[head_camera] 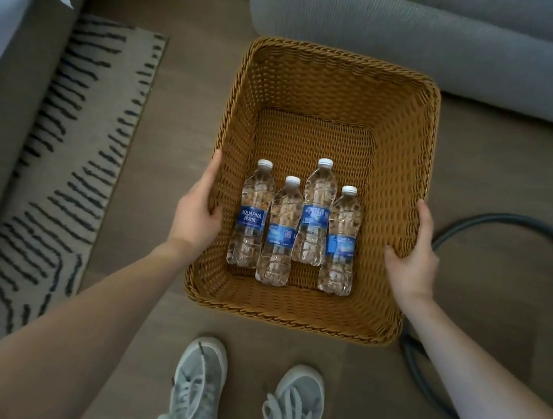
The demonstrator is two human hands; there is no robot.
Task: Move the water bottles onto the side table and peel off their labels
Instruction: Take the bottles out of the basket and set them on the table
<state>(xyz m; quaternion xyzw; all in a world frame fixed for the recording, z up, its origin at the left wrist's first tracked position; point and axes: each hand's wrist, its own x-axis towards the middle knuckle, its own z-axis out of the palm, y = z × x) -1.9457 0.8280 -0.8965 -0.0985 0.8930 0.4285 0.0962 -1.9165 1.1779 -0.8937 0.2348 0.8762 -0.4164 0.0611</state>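
Observation:
Several clear water bottles with white caps and blue labels lie side by side in the near half of a brown wicker basket (334, 81); the leftmost bottle (251, 216) reads AQUAFINA, and another bottle (340, 244) lies at the far right. My left hand (199, 211) grips the basket's left rim, thumb inside. My right hand (413, 249) grips the right rim, thumb over the edge. The basket is above a wooden floor. No side table is in view.
A grey sofa (426, 30) runs behind the basket. A striped rug (68, 151) and a bed edge with white sheet (5, 6) lie at the left. A dark hose (507, 225) curves on the floor at the right. My grey sneakers (200, 383) stand below.

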